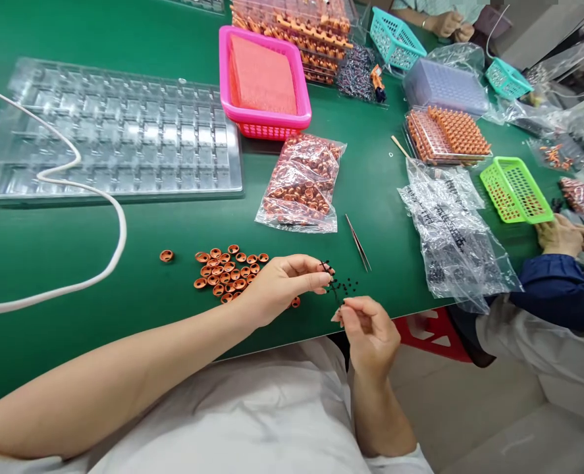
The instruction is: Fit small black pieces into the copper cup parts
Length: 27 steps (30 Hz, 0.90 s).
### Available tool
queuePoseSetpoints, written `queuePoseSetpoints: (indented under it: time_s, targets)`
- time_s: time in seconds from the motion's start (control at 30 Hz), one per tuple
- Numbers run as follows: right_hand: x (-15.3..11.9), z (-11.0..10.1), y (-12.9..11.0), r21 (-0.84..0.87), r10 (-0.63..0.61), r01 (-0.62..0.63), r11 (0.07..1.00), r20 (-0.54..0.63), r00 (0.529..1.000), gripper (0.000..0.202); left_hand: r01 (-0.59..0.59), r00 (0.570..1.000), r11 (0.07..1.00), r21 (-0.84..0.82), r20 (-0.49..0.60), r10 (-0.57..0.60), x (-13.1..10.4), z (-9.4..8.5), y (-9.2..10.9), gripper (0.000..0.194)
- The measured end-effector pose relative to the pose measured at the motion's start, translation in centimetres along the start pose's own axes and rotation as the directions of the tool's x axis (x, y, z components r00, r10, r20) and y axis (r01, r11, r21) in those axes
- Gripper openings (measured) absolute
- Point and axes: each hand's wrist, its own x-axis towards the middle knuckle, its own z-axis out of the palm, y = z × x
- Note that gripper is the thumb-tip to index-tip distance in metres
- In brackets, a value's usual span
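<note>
My left hand point(284, 286) pinches a thin black branched piece point(334, 284) between thumb and fingers near the table's front edge. Just right of it, my right hand point(371, 326) has thumb and index finger pressed together at the lower end of the same piece. Small black bits point(351, 287) lie on the green table beside the fingertips. Several copper-coloured round cups point(230, 268) are spread left of my left hand, partly hidden by it, and a single cup point(166, 256) sits farther left. Metal tweezers point(357, 243) rest beyond my hands.
Behind the cups lies a clear bag of copper parts point(304, 187). A pink basket point(227, 99) and a clear moulded tray point(124, 138) stand farther back. A white cable point(118, 224) crosses the left. Plastic bags point(452, 230), a green basket point(516, 191) and another person's hands point(563, 237) are right.
</note>
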Motion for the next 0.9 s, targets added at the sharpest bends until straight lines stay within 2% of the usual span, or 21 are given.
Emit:
queuePoseSetpoints:
  time_s: [0.03,0.1,0.2,0.3,0.47,0.73,0.8,0.9]
  targets:
    - [-0.1,-0.2,0.1,0.001,-0.011,0.011,1.000,0.043,0.999,0.014,0.014,0.999,1.000,-0.026,0.029,-0.013,0.0,0.0,0.1,0.027]
    - [0.3,-0.7,0.0,0.015,-0.017,0.017,1.000,0.059,0.998,0.016,0.067,0.992,0.997,-0.039,0.107,-0.063,-0.2,0.1,0.3,0.029]
    - [1.7,-1.2,-0.6,0.036,0.013,-0.015,0.999,0.063,0.998,0.011,0.149,0.968,0.988,0.033,0.200,-0.153,-0.5,0.4,0.2,0.028]
    - [2.8,-1.3,-1.3,0.045,0.077,-0.086,0.995,0.180,0.981,0.010,0.164,0.953,0.978,0.128,0.235,-0.191,-0.9,0.6,-0.1,0.023]
    - [3.4,-0.9,-1.6,0.103,0.152,-0.194,0.976,0.319,0.936,0.006,0.082,0.945,0.930,0.358,0.270,-0.187,-1.2,0.8,-0.2,0.017]
    - [4.1,-1.1,-1.7,0.046,0.230,-0.267,0.963,0.378,0.897,0.010,0.025,0.963,0.845,0.534,0.215,-0.164,-1.2,0.7,0.0,0.019]
    - [4.2,-1.2,-1.9,0.005,0.250,-0.271,0.963,0.372,0.894,0.010,-0.022,0.972,0.809,0.587,0.201,-0.119,-1.3,0.8,-0.1,0.018]
    - [3.9,-0.9,-2.1,-0.090,0.224,-0.205,0.975,0.348,0.910,0.011,-0.178,0.977,0.700,0.692,0.211,0.040,-1.6,0.8,-0.6,0.015]
